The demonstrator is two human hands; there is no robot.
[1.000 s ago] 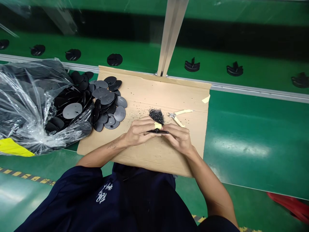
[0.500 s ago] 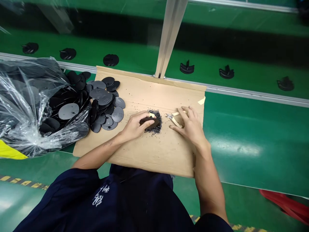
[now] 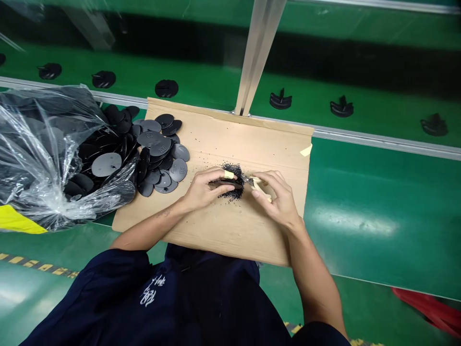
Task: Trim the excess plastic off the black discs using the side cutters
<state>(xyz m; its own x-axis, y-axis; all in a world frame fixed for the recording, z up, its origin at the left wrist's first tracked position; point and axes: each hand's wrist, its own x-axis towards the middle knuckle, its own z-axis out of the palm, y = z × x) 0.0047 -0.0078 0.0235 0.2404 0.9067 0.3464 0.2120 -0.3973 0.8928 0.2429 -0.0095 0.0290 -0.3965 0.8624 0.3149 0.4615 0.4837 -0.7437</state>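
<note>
My left hand (image 3: 207, 189) pinches a black plastic disc (image 3: 227, 183) between thumb and fingers, tilted nearly edge-on. Yellow tape wraps one of its fingertips. In my right hand (image 3: 276, 194) is a pair of cutting pliers (image 3: 256, 185) with pale yellow handles; their jaws point left and lie close to the disc's right edge. Whether the jaws touch the disc cannot be made out. Under both, a heap of small black clippings (image 3: 236, 193) lies on the cardboard sheet (image 3: 223, 228).
Left of my hands, several black discs (image 3: 160, 146) are piled on the cardboard, beside a clear plastic bag (image 3: 39, 154) holding more. A metal post (image 3: 257, 57) rises behind the cardboard. Beyond the rail, black parts (image 3: 280, 99) sit spaced out on a green surface.
My right hand has closed around the pliers and moved left toward the disc. The disc in my left hand has turned more edge-on. The view has shifted slightly.
</note>
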